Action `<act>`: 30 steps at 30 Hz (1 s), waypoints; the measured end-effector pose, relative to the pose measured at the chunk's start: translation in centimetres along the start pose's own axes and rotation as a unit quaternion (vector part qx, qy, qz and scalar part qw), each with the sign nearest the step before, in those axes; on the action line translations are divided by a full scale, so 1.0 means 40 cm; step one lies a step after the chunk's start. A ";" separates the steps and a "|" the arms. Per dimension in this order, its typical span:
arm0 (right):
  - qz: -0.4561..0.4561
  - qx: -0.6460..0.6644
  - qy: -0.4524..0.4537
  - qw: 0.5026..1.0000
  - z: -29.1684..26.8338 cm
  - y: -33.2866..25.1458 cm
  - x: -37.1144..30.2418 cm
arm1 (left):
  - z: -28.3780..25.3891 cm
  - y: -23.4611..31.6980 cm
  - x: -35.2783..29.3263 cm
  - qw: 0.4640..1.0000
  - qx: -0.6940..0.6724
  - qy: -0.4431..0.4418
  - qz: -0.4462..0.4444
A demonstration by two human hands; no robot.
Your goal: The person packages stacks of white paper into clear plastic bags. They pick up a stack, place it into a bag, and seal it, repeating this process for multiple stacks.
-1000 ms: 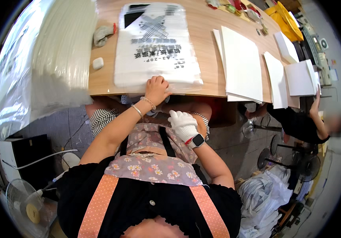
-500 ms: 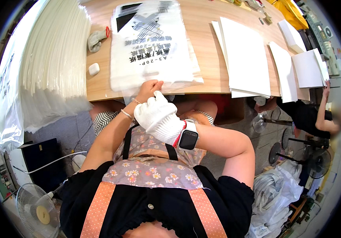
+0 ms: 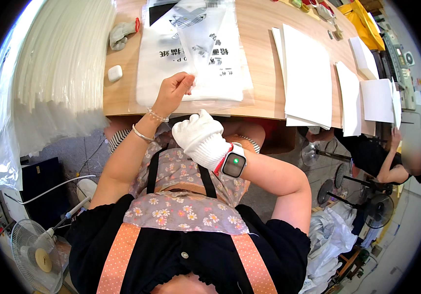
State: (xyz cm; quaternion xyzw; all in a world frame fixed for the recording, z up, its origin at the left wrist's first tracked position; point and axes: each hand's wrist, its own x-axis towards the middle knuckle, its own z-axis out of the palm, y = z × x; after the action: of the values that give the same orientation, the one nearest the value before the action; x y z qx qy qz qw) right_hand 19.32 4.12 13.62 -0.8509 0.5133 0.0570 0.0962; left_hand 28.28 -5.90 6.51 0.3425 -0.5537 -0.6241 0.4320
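Note:
A pile of clear printed plastic bags (image 3: 151, 85) lies on the wooden table in front of me. My left hand (image 3: 175, 90) is bare and pinches the top bag above the pile's near end. Part of that top bag (image 3: 201, 41) is lifted and folded over, so the black print beneath is partly covered. My right hand (image 3: 199, 137) wears a white knit glove with a red cuff. Its fingers are curled shut close to the table's near edge, just below the bags. Whatever they hold, if anything, is hidden.
Left of the bags lie a crumpled glove (image 3: 120, 35) and a small white case (image 3: 115, 73). A tall pile of plastic sleeves (image 3: 58, 63) borders the far left. White paper stacks (image 3: 308, 73) lie to the right. Another person (image 3: 382, 157) sits beyond them; a fan (image 3: 39, 255) stands lower left.
My left hand has come up and away from the table edge, drawing the top bag into a fold. The gloved right hand has shifted slightly down and right, still curled.

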 end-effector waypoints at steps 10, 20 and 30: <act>-0.013 -0.010 0.002 1.000 -0.014 0.014 0.004 | -0.010 0.005 -0.011 0.997 0.064 -0.037 -0.006; 0.190 0.408 0.135 0.882 0.075 0.163 -0.040 | 0.008 -0.028 -0.061 0.985 0.124 -0.099 0.074; 0.351 0.306 0.289 0.836 0.253 0.252 -0.110 | -0.028 -0.033 -0.030 0.986 -0.132 0.054 -0.088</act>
State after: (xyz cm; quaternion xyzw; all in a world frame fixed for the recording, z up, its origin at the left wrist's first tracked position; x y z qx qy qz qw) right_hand 8.36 5.60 3.55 -0.5182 0.7733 -0.3220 0.1726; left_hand 29.54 -5.24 4.97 0.3628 -0.4101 -0.7078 0.4464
